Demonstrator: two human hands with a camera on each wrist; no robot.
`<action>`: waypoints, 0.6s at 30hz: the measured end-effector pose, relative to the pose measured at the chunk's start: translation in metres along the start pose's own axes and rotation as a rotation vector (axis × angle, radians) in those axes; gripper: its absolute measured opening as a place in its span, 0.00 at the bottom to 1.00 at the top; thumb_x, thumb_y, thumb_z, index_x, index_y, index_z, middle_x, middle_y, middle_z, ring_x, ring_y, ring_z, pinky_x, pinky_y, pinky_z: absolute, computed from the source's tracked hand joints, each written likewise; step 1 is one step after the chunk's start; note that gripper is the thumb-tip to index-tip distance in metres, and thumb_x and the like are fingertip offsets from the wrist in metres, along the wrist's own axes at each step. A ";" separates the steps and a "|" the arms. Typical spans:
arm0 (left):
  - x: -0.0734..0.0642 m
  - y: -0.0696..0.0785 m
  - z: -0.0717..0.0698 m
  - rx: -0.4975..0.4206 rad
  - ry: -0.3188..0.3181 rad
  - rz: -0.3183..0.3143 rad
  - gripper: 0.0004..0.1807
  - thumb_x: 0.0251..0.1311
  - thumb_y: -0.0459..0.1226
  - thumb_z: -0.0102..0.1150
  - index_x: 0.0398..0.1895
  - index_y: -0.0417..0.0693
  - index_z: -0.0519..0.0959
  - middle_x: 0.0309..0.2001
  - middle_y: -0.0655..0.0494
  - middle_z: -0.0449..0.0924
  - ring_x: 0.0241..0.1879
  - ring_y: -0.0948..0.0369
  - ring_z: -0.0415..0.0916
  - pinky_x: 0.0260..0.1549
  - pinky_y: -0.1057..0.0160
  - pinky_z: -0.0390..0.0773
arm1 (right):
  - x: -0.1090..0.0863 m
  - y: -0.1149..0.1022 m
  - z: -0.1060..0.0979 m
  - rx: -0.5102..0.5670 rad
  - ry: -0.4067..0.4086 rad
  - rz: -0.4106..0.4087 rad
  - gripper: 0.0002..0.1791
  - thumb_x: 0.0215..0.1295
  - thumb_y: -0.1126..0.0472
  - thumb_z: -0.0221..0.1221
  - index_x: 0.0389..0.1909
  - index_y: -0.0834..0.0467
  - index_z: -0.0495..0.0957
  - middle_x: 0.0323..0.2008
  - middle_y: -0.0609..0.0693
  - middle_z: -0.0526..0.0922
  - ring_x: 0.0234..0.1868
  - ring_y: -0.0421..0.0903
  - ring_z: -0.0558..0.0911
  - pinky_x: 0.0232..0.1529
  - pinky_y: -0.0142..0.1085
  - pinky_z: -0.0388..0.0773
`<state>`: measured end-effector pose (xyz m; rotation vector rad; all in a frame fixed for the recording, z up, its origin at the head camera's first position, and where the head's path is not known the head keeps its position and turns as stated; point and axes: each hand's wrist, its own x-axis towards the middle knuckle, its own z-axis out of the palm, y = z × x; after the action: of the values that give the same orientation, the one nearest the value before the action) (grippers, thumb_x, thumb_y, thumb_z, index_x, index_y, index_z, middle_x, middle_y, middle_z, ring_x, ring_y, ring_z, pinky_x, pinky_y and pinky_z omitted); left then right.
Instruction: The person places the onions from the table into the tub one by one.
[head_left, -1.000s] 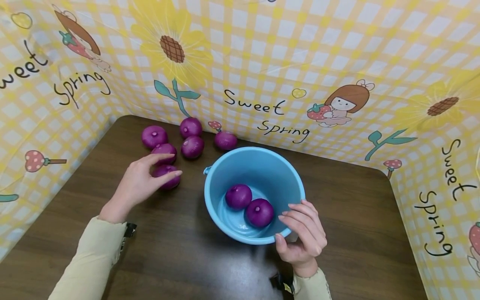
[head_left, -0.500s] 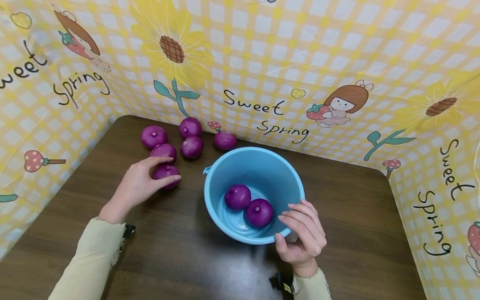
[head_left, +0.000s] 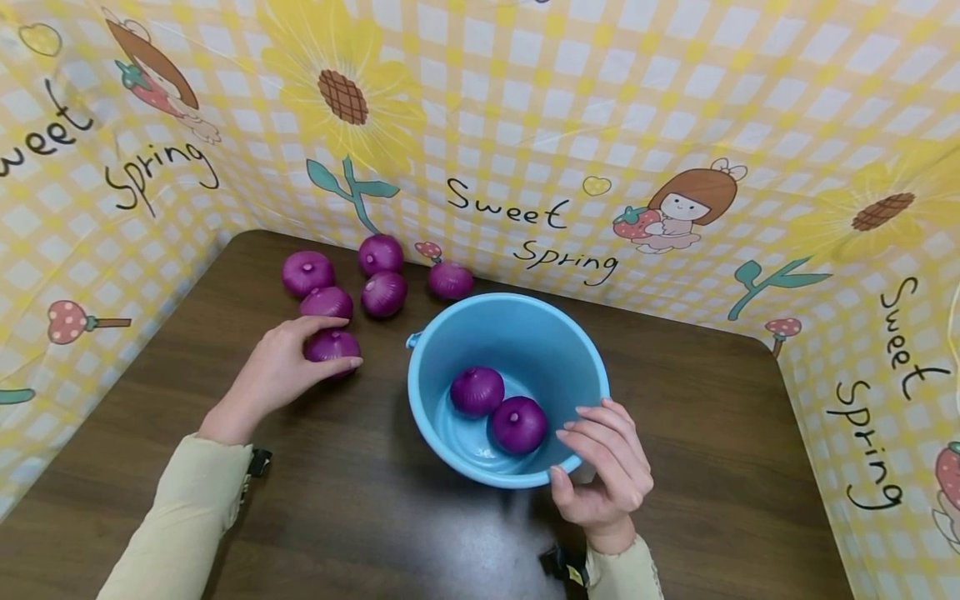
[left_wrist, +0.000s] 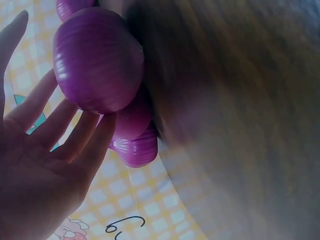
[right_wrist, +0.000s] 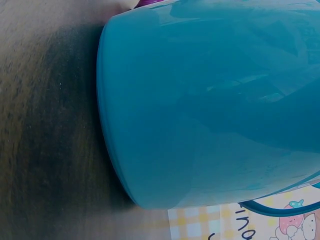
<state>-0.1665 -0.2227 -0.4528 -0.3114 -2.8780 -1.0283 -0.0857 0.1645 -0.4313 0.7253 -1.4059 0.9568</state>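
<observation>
My left hand is around the nearest purple onion of the group at the left, thumb on the near side and fingers on the far side. In the left wrist view, fairly straight fingers meet that onion, while the thumb appears apart from it. A light blue bucket stands upright in the middle, with two purple onions on its floor. Gripping its right rim is my right hand, fingers inside and thumb near the rim's front. The right wrist view shows mostly the bucket's outer wall.
Several more purple onions lie loose near the back left of the dark wooden table. A checked cloth with printed flowers and lettering hangs around the table's back and sides. The bucket's handle hangs beside it.
My left hand has lowered slightly around the nearest onion, the thumb shifting a little toward the table's front. The bucket and my right hand stay put.
</observation>
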 end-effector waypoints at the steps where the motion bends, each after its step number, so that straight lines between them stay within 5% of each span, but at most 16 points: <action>1: 0.000 0.000 0.000 0.000 -0.003 0.005 0.37 0.54 0.60 0.72 0.61 0.47 0.81 0.59 0.44 0.80 0.56 0.45 0.75 0.54 0.39 0.74 | 0.000 0.000 0.000 0.000 -0.001 0.000 0.26 0.63 0.47 0.67 0.19 0.67 0.84 0.20 0.59 0.83 0.26 0.59 0.82 0.52 0.50 0.81; 18: -0.002 -0.005 0.005 -0.022 -0.094 -0.007 0.38 0.59 0.56 0.72 0.68 0.45 0.75 0.62 0.38 0.76 0.56 0.43 0.74 0.55 0.36 0.74 | -0.001 0.001 0.000 0.000 0.004 -0.004 0.25 0.63 0.47 0.67 0.19 0.67 0.84 0.20 0.59 0.83 0.27 0.59 0.83 0.52 0.50 0.81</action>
<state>-0.1654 -0.2236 -0.4599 -0.3612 -2.9542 -1.0760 -0.0868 0.1649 -0.4327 0.7256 -1.4011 0.9543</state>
